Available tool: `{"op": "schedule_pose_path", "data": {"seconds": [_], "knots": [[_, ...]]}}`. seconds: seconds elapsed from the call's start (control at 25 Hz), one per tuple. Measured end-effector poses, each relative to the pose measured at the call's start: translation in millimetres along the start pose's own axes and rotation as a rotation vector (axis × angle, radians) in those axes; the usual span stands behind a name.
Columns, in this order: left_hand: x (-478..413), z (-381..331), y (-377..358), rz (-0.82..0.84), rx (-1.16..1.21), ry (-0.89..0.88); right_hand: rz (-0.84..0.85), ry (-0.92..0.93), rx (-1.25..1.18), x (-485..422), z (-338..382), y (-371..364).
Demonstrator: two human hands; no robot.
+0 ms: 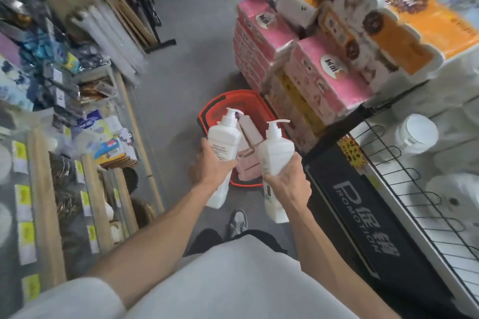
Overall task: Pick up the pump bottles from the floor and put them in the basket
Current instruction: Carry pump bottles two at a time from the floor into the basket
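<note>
1. My left hand [211, 167] is out in front at mid-frame. Its fingers [204, 146] are curled round the body of the left pump bottle [224, 141], a firm grasp.
2. The left pump bottle is white and tilted, with its pump head up and away from me and its base towards my torso. It is off the floor [181, 72].
3. My right hand [287, 182] has its fingers [296, 162] wrapped round the right pump bottle [276, 150], grasping mid-body.
4. The right pump bottle is white, also tilted with its nozzle pointing right, and also in the air. The two bottles are near each other but apart.
5. The red basket [228, 100] sits on the floor, beyond and below both bottles and just beside the stacked goods on the right. Neither bottle is in it yet.
6. Pink packs [248, 134] lie inside the basket. They are probably tissue, but blur makes that hard to confirm.
7. To the right, pink tissue packs [261, 31] are stacked high. Nearer me are a black promotion panel [363, 228] and a wire shelf [414, 189] carrying a white jar [417, 132].
8. To the left are blurred shelves of mixed goods. One shoe [238, 223] is on the floor below my hands.
</note>
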State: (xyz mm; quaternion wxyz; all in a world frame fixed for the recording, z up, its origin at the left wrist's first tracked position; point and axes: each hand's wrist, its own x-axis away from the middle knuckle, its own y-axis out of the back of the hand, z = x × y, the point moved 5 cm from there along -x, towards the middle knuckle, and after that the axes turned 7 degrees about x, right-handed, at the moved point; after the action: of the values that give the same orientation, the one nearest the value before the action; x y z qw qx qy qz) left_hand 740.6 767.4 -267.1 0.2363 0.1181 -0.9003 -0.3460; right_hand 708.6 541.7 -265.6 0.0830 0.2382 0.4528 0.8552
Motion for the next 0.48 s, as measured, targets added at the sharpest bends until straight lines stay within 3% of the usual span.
{"op": "schedule_pose_path", "data": {"seconds": [0.24,0.48], "knots": [[-90.1,-58.2,-9.8,0.098,-0.051,-0.153,-0.076,-0.11,-0.049,-56.5,34.6,4.7],[-182.0,-112.3,-26.3,0.291,-0.143,-0.316,-0.205,-0.369,-0.152,-111.0,76.1,-12.0]]}}
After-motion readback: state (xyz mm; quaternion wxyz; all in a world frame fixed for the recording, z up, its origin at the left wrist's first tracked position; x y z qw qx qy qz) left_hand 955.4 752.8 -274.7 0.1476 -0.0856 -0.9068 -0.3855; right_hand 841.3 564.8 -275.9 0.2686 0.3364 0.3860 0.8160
